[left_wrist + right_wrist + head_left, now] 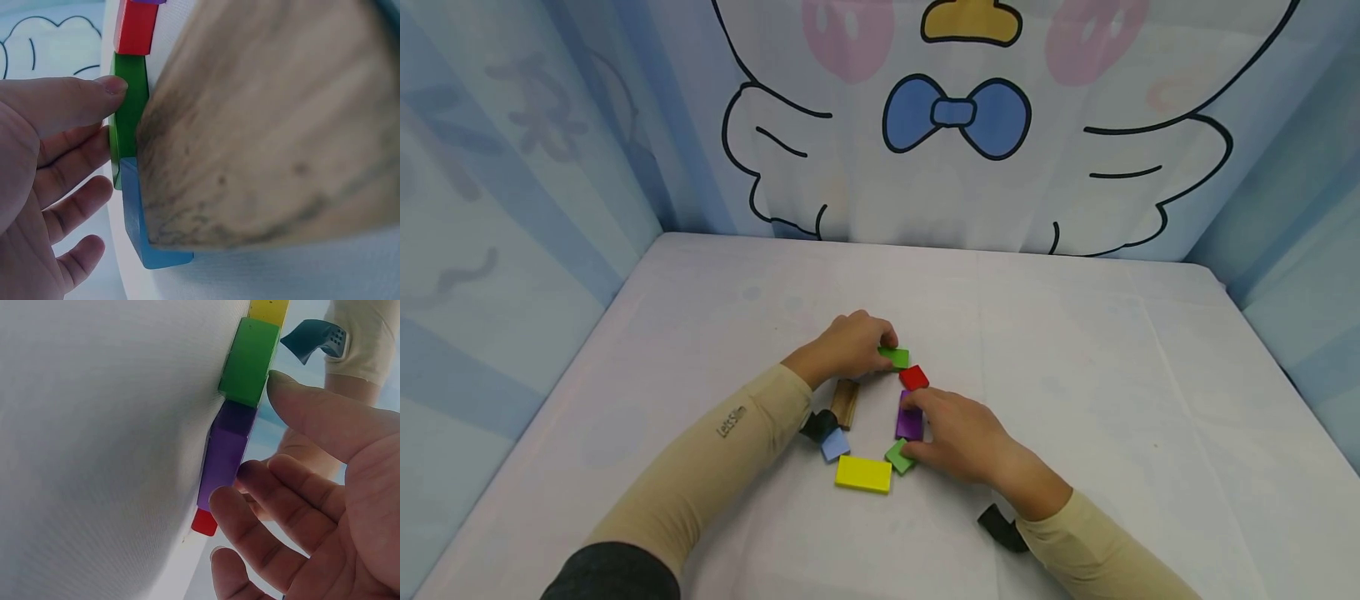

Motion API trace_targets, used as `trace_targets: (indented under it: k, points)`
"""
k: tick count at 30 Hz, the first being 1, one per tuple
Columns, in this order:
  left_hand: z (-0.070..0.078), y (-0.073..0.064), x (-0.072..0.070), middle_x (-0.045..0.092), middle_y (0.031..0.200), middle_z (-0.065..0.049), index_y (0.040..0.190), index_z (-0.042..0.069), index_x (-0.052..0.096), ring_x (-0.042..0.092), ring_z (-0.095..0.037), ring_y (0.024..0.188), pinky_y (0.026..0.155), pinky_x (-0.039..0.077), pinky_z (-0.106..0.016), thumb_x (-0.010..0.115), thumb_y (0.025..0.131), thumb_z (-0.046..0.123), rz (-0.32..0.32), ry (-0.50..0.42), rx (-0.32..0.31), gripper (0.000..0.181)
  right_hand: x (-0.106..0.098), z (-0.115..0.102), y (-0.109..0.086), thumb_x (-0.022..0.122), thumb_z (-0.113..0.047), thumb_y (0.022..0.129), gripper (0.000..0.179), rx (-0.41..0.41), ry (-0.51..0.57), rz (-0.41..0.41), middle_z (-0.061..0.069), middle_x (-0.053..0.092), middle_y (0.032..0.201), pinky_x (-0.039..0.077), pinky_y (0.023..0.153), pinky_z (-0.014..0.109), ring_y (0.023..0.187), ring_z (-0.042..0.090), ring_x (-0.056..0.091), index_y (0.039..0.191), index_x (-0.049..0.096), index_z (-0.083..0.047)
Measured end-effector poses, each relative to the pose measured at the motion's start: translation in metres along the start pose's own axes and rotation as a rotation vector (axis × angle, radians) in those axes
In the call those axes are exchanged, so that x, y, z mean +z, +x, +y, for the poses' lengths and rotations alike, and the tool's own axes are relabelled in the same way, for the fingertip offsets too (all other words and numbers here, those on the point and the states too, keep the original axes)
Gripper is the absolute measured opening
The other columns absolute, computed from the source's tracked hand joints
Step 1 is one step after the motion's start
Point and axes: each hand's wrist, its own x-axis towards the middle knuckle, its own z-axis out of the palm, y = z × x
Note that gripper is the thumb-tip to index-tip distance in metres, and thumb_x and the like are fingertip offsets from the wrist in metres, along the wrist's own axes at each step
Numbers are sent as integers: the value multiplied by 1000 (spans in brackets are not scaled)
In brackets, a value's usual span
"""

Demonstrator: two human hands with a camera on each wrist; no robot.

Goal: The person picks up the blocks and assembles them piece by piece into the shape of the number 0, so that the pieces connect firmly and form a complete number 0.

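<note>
Colored blocks form a ring on the white table. My left hand (852,345) pinches a green block (897,358) at the ring's far side, its thumb on the near face in the left wrist view. There, a blue block (139,215) adjoins the green one; my hand hides it in the head view. A red block (914,377) touches the green block's other end. My right hand (966,437) lies along the right side, fingers loosely bent at a purple block (909,421) and thumb at a small green block (898,457).
A yellow block (863,474) forms the near side, with a light blue block (835,445) to its left. A brown wooden block (845,403) stands near my left wrist and looms large in the left wrist view. Printed curtains (955,192) hang around the table (1075,333).
</note>
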Motion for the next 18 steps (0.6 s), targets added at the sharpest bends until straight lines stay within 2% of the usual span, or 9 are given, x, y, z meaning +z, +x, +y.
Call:
trace_targets:
  k: [11,18]
  points:
    - [0,-1,0,67,114,0,123,13,69,52,-20,105,95,46,-37,75,92,26,-4,-11,5,34,1,1,-1,82,-28,83,44,-14,1,9,-3,61,93,50,72,32,81,14,54,118,61,-11]
    - [-1,-4,-3,65,123,-1,129,14,66,51,-21,112,98,45,-39,74,92,29,11,-29,0,41,2,1,-1,82,-27,83,43,-23,-5,18,-2,63,95,51,74,33,82,15,56,118,62,-11]
